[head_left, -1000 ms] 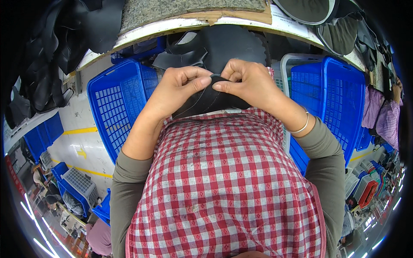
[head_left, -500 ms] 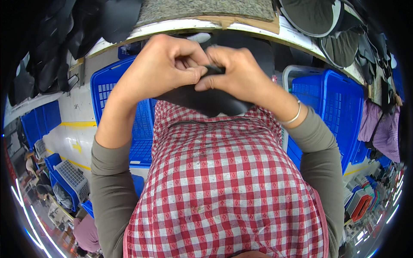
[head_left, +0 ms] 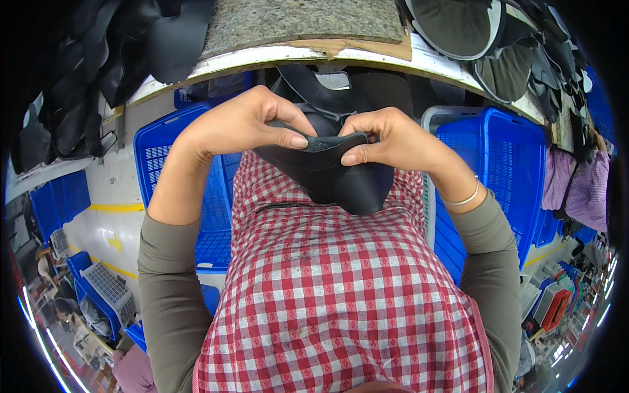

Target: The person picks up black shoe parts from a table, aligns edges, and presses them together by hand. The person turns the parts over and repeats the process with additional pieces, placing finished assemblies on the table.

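A black leather shoe upper (head_left: 354,187) hangs in front of my apron, its smooth side bulging down and toward me. My left hand (head_left: 252,124) pinches its upper edge between thumb and fingers. At the other end of that edge my right hand (head_left: 393,141) grips it the same way, thumb on the near face. Between the two thumbs the edge is folded over and a dark grey, fuzzy lining shows. Other black pieces (head_left: 314,88) lie just beyond, under the bench edge; whether they join the held upper I cannot tell.
A bench with a speckled stone slab (head_left: 301,26) runs across the far side. Black leather pieces (head_left: 173,42) are heaped at its left, lined dark pieces (head_left: 455,26) at its right. Blue plastic baskets (head_left: 216,190) (head_left: 514,177) stand on either side of me.
Both hands have come nearer to me and moved apart along the edge. The upper has opened out and hangs lower, with its lining now showing.
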A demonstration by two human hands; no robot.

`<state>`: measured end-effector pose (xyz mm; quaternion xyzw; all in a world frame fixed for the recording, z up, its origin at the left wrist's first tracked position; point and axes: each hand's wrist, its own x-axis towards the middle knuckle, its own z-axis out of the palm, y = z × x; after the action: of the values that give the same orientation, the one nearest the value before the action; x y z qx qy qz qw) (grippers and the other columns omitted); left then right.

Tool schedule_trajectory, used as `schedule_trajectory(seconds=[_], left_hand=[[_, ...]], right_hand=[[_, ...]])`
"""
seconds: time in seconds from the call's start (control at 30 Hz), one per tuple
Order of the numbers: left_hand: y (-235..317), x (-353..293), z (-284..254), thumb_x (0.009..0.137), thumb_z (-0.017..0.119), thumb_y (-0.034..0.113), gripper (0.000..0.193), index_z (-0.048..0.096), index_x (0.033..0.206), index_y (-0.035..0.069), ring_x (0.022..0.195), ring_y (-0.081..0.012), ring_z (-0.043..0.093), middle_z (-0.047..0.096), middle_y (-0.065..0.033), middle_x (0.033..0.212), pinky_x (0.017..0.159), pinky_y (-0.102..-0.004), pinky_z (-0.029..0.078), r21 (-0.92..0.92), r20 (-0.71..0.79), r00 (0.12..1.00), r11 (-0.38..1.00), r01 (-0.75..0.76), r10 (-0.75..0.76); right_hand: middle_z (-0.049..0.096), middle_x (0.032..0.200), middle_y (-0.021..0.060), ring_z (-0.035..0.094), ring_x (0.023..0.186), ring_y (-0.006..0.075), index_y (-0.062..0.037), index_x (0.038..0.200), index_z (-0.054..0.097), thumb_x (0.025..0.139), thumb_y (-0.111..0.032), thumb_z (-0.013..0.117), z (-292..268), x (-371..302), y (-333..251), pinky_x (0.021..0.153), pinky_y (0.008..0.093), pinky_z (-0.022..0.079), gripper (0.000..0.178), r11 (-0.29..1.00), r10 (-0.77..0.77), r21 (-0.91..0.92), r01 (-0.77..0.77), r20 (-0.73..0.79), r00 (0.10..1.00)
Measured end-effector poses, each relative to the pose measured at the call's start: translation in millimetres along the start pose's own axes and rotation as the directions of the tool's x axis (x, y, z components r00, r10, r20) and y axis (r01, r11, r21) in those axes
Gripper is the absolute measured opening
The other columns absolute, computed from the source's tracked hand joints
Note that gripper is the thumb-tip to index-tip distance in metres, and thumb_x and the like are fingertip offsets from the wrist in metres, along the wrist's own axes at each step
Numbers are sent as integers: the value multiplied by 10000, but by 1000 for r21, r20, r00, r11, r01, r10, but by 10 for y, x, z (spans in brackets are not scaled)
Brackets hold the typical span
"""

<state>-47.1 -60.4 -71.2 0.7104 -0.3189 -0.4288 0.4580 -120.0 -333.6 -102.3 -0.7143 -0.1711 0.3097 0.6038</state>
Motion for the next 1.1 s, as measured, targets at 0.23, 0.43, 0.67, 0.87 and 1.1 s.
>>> schedule_trajectory(seconds=[0.23, 0.43, 0.67, 0.87, 1.1], left_hand=[[-76, -214, 203, 950, 722, 65, 175, 784, 1090, -21, 894, -112, 698, 773, -68, 953, 838, -275, 558, -179, -196, 981, 983, -33, -3], [-27, -242, 143, 943, 724, 54, 170, 789, 1090, -1, 921, -139, 720, 779, -85, 984, 853, -286, 567, -48, -217, 974, 995, -82, 70], [-32, -179, -9, 934, 737, 63, 190, 793, 1110, 21, 932, -180, 757, 792, -109, 1006, 870, -309, 600, 89, -90, 995, 995, -46, 54], [-93, -140, -34, 926, 744, 64, 199, 796, 1114, 26, 939, -203, 764, 794, -122, 1017, 877, -316, 598, 78, -39, 990, 988, -130, 133], [-219, -297, -106, 993, 682, 77, 212, 745, 1163, -33, 926, -101, 671, 751, -46, 989, 815, -256, 548, -158, -178, 983, 987, 17, -46]], right_hand=[[689, 798, 72, 644, 732, 182, -41, 966, 788, 885, -381, 828, 76, 193, -7, 682, 326, 493, 352, 961, -97, -255, 106, 47, 994], [678, 807, 84, 637, 727, 206, -28, 939, 779, 899, -358, 813, 83, 276, -65, 680, 339, 497, 335, 968, -94, -235, 92, 2, 996], [692, 853, 113, 673, 768, 300, -39, 974, 771, 904, -311, 782, 27, 313, -115, 690, 398, 518, 281, 863, -252, -433, 261, 80, 964], [680, 819, 106, 673, 754, 324, -55, 942, 774, 889, -321, 780, 14, 349, -92, 679, 413, 516, 272, 809, -293, -495, 316, 125, 948], [676, 821, 103, 675, 747, 323, -57, 929, 777, 867, -342, 799, 29, 366, -93, 662, 409, 511, 292, 836, -211, -514, 193, 23, 977]])
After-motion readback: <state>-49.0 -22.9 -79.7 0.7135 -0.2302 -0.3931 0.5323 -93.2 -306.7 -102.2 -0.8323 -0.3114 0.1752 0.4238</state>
